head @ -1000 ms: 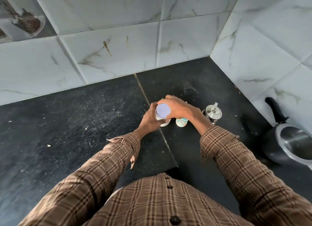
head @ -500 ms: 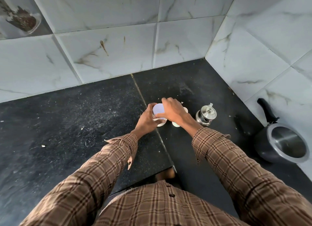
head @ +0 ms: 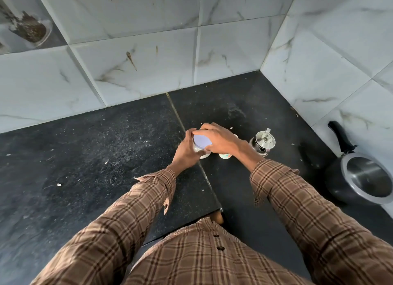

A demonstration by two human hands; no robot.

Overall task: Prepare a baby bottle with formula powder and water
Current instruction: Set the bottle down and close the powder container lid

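Note:
A small white jar with a pale lilac lid [head: 201, 143] stands on the black counter [head: 106, 157] near the middle. My left hand [head: 186, 151] grips the jar's body from the left. My right hand [head: 219, 141] curls over the lid's rim from the right and above. Just right of the jar, mostly hidden under my right wrist, stands a small white bottle with a teal pattern [head: 225, 156]. A little steel pot with a knobbed lid and spout [head: 263, 143] stands further right.
A black-handled pressure cooker body without lid [head: 361, 178] sits at the counter's right side by the tiled wall. White marble tiles close the back and right. The counter's front edge steps in near my shirt [head: 212, 212]. Crumbs dot the left counter.
The jar has come down from a raised position to the counter, with both hands still on it. My right hand has turned further over the lid.

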